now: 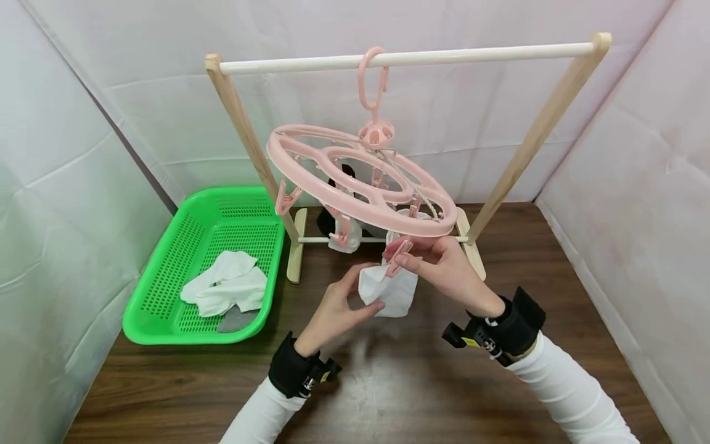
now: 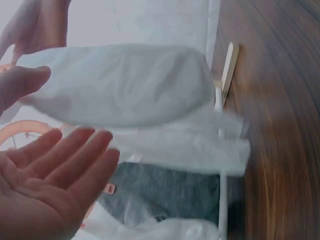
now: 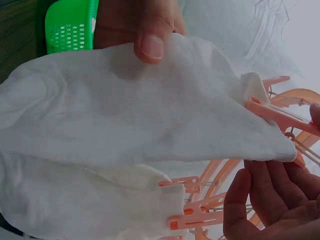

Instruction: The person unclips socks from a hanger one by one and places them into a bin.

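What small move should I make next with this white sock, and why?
I'd probably ease the right grip off the pink clip so it can close on the white sock, with the left grip steadying it. The clip's end overlaps the sock's edge, and the left grip's thumb lies across the sock. Whether the clip bites fully, I can't tell.

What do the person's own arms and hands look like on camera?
The left hand and right hand are bare, without gloves. Long white sleeves cover the forearms. Wide black wrist straps sit just past the cuffs, each bearing a small black device with a yellow mark. The right strap has a loose flap sticking out.
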The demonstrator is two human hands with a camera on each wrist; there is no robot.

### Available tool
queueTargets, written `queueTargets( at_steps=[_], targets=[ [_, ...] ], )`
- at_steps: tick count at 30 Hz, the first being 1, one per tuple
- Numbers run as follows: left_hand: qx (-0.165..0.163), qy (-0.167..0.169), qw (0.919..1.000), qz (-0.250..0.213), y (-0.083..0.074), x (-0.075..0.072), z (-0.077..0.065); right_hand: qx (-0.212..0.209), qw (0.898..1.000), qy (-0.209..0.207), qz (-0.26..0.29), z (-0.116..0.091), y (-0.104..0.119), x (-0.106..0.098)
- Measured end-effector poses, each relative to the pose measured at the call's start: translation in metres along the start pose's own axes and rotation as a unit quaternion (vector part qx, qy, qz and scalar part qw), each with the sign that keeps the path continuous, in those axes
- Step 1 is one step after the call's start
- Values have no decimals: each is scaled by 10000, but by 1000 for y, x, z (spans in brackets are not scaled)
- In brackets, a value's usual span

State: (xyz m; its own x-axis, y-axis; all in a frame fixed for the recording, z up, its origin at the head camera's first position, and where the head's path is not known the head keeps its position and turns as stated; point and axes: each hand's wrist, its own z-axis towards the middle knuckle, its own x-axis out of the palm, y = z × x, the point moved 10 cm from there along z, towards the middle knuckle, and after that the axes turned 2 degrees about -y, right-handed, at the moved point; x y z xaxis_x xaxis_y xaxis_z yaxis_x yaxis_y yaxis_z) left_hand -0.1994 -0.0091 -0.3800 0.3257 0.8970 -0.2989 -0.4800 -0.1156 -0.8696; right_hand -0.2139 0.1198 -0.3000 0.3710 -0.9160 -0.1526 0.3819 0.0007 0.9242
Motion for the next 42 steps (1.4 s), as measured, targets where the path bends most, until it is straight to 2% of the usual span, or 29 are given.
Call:
queueTargets(
  at_steps=[5,8,18,22,27,32,36,42],
  targets=[
    [-343,130,9991,-231,6,11,-3,-190,9987,21,477,0,1,8],
    [-469,82,9985,-279,7,14,-5,-260,9975,12,650,2,1,10],
    [-448,139,9983,-339,0,25,-13,-536,9962,105,679,4,0,19],
    [-403,171,9985,-333,-2,27,-14,-505,9967,51,629,3,-1,19],
    [-483,162,9987,-73,2,23,-20,-452,9971,37,609,1,-2,19],
    [-429,68,9990,138,3,15,-27,-522,9956,-31,776,1,-2,18],
    [-466,-3,9988,162,5,12,-30,-519,9962,-169,686,2,-1,16],
    [-690,-155,9975,5,13,7,-36,-476,9967,-349,564,4,1,10]
  ],
)
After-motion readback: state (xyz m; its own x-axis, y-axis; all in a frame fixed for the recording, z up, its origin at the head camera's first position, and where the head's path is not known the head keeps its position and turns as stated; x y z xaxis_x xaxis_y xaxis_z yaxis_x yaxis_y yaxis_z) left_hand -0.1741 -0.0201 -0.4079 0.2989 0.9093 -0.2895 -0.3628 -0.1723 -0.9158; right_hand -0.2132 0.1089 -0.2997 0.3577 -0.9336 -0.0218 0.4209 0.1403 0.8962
